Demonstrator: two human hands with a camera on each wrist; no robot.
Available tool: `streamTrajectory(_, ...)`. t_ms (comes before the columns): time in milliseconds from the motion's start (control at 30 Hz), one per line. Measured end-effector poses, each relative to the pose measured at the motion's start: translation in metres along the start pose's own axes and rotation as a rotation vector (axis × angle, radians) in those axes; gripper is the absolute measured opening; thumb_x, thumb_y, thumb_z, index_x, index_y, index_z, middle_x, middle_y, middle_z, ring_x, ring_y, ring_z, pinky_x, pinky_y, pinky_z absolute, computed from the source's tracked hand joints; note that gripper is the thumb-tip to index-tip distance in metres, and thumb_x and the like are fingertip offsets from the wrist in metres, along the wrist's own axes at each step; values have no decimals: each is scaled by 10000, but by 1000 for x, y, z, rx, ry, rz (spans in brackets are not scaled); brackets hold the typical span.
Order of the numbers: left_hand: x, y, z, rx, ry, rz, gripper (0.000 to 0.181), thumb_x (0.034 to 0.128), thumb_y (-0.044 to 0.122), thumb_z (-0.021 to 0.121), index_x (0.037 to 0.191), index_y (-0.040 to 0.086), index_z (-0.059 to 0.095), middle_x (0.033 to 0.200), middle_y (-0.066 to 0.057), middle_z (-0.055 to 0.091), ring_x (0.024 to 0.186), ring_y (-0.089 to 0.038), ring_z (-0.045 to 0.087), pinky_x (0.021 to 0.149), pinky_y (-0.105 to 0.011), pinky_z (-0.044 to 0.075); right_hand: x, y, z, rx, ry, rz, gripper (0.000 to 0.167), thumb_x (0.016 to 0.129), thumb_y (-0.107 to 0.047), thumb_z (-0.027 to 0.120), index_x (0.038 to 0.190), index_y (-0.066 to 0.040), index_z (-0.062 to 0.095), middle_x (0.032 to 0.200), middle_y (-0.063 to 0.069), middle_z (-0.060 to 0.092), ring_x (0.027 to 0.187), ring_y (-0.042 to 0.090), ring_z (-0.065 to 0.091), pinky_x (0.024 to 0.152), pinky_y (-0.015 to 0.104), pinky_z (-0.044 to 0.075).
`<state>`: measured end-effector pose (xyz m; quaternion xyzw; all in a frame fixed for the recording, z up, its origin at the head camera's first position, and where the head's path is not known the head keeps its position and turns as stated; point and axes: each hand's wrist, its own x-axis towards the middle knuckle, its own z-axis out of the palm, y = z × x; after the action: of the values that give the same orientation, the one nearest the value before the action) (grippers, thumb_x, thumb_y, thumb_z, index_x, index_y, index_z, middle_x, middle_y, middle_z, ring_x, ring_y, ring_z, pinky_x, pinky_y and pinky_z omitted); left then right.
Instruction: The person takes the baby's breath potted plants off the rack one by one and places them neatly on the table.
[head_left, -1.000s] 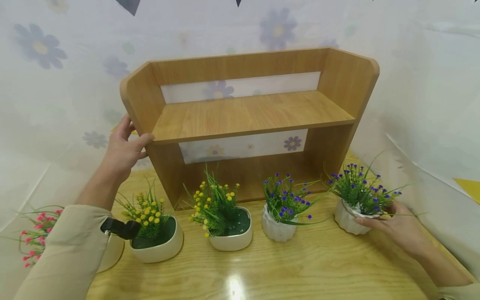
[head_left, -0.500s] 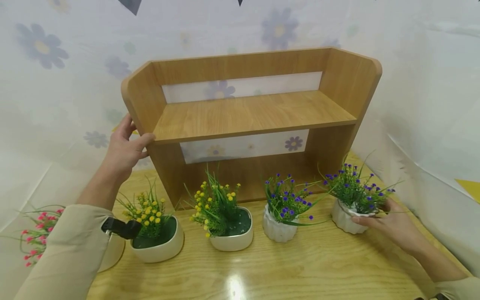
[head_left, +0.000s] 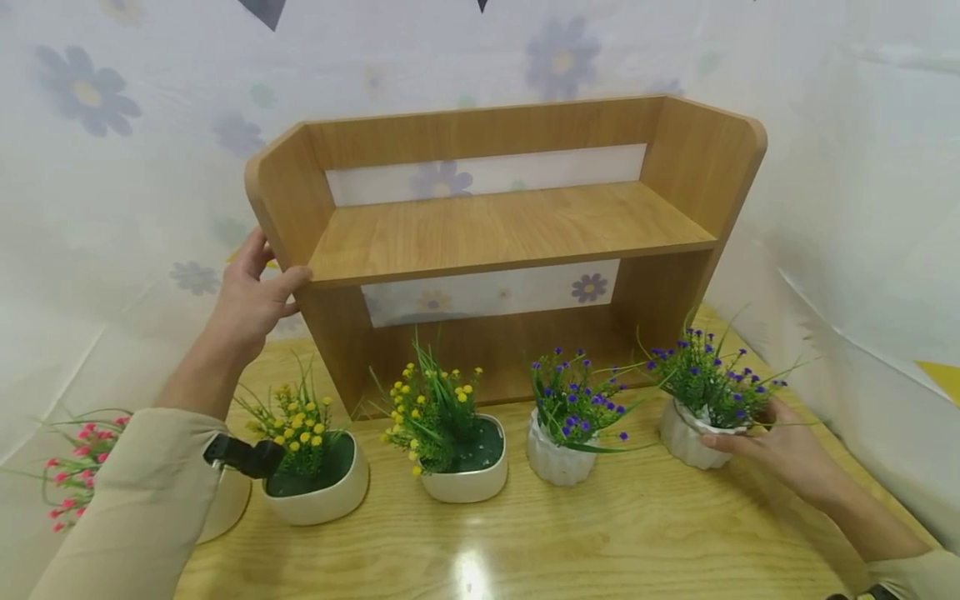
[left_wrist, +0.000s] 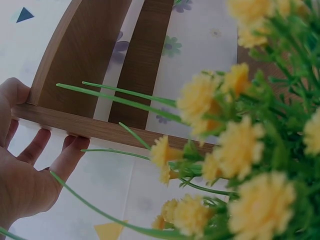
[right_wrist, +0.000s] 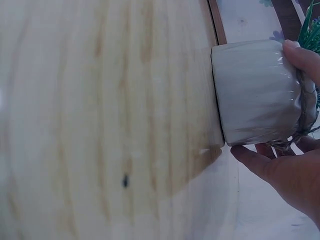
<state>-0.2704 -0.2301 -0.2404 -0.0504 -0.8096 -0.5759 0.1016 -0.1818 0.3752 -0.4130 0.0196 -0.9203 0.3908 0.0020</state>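
Note:
A two-tier wooden shelf (head_left: 510, 229) stands at the back of the table. My left hand (head_left: 251, 300) grips its left side panel, thumb in front on the end of the middle board and fingers behind; the left wrist view shows this hand (left_wrist: 35, 165) against the panel's edge. At the right, my right hand (head_left: 787, 454) holds a white ribbed flowerpot (head_left: 686, 437) with purple flowers by its rim. In the right wrist view the flowerpot (right_wrist: 260, 95) stands on the tabletop, with thumb and fingers on opposite sides. Part of this hand is hidden behind the plant.
Left of the held pot stand another purple-flowered pot (head_left: 562, 454), two cream pots with yellow flowers, one in the middle (head_left: 468, 483) and one further left (head_left: 322, 500), and a pink-flowered plant (head_left: 78, 467) partly behind my left sleeve. Patterned white sheets (head_left: 847, 208) hang behind and beside the table.
My right hand and the purple-flowered flowerpot have shifted slightly left along the table. The left hand keeps its hold on the shelf's side panel.

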Motion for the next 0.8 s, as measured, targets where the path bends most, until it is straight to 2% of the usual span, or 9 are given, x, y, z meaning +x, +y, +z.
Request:
streamTrajectory(67,0,0,-1,-2,3,-3,728,1003,217,599,1568,471,217,1612,-111,236,1424,-423,319,1012,-697,379,0,-1,-1,-1,1,-8,950,894,-368,773,1533,80,231,1369,408,451,1186,510,505,923,568,466)
streamTrajectory(133,0,0,-1,-5,5,-5,727,1002,215,599,1567,472,220,1612,-110,236,1424,-422,319,1013,-698,378,1,-1,-2,-7,4,-17,935,894,-371,773,1533,66,248,1365,386,471,1195,494,502,903,436,485)
streamTrajectory(267,0,0,-1,-4,2,-7,725,1003,214,596,1568,470,220,1611,-107,238,1421,-420,325,1015,-700,373,1,-1,-2,4,2,-27,914,893,-354,777,1534,43,261,1354,357,490,1210,471,487,834,279,437)
streamTrajectory(467,1,1,0,-11,4,1,715,1006,214,594,1566,470,229,1612,-103,242,1415,-413,332,1018,-710,362,2,1,-3,20,-4,-39,908,897,-338,776,1541,27,249,1365,336,488,1228,460,474,846,265,435)
streamTrajectory(700,-2,1,2,-11,11,1,696,1007,226,607,1576,424,257,1599,-108,276,1402,-402,359,1026,-702,360,2,4,-3,38,-23,-36,938,912,-327,760,1560,25,180,1377,351,456,1244,488,452,915,472,473)
streamTrajectory(800,-4,1,2,-2,8,-7,698,1006,240,614,1581,409,256,1600,-110,278,1398,-397,368,1032,-689,366,0,6,-2,48,-41,-31,946,920,-319,752,1550,55,155,1380,377,430,1233,536,466,892,414,510)
